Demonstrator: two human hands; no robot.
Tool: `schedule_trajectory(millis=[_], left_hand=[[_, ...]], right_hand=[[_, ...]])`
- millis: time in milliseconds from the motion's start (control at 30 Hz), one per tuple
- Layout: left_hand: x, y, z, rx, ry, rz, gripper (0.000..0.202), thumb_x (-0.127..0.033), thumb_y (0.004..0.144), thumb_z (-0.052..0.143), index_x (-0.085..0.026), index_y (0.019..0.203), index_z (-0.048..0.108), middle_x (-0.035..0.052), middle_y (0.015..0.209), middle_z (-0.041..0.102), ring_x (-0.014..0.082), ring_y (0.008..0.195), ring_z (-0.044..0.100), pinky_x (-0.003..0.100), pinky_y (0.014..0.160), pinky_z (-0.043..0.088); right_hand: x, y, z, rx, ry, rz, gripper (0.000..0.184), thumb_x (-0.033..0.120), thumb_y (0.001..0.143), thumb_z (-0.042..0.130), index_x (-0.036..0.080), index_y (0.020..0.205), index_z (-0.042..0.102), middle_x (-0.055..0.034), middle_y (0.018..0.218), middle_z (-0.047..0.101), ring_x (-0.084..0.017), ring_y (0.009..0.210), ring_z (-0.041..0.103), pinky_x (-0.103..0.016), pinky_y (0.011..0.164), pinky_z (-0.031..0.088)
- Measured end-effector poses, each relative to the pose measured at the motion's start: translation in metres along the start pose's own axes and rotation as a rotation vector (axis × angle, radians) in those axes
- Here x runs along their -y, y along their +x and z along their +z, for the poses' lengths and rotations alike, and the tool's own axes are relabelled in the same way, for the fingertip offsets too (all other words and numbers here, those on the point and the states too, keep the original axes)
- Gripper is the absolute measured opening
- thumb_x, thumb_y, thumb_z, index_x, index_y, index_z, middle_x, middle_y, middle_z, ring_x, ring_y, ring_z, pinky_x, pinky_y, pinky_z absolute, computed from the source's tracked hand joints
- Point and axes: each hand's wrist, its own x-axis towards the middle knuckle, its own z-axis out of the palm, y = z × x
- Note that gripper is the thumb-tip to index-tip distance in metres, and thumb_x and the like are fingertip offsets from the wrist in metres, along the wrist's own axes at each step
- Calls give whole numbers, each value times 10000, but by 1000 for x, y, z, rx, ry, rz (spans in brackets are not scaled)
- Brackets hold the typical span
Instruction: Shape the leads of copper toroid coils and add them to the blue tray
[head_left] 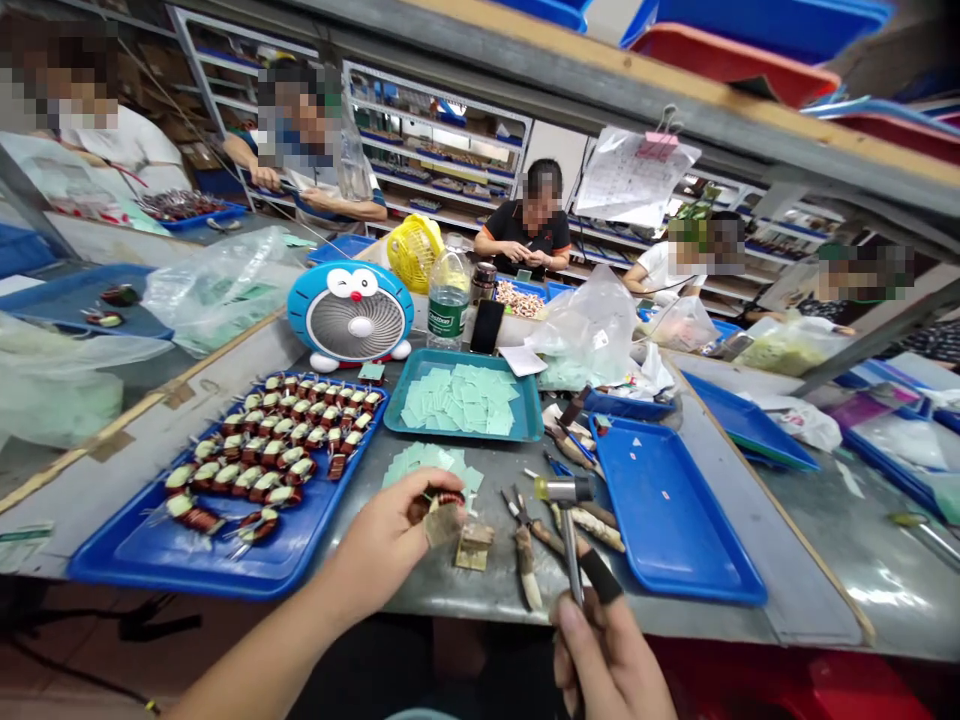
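My left grip [390, 540] pinches one coil [448, 500], my right grip [607, 650] wraps a hammer [566, 492] not yet on it; a tray of coils [150, 565] lies to their left.

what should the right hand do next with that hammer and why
Probably swing the hammer left and down onto the coil. The left hand pinches the coil low over the table beside a small block; the right hand grips the hammer with its head raised, apart from the coil.
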Motion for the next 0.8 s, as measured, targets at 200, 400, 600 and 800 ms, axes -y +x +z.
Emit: schedule_trajectory(millis=[200,400,600,800], left_hand=[[17,19,13,282,625,252,477,-40,850,555,-277,1243,687,57,1111,691,254,1019,647,352,888,471],[32,35,31,339,637,257,566,25,717,567,-235,1214,640,56,1152,713,275,1067,614,383,923,448],[51,36,28,313,578,222,377,-140,846,683,-235,1209,647,60,1084,714,281,1021,601,402,911,439],[69,35,30,288,506,145,369,-266,904,714,-229,1262,630,75,1057,677,271,1010,613,400,901,461]], right_hand=[[-33,33,23,167,244,159,749,767,746,707,132,1069,476,-52,955,658,-86,679,630,-177,573,545],[-34,58,35,135,311,89,805,600,753,784,149,1365,518,-110,1388,564,-194,1307,577,-234,1072,530],[-25,66,17,111,286,113,803,666,792,721,134,1355,508,-113,1190,650,-114,841,681,-207,734,587],[-7,54,5,114,164,159,796,691,814,700,108,1311,484,18,683,551,-29,519,478,-99,472,378]])
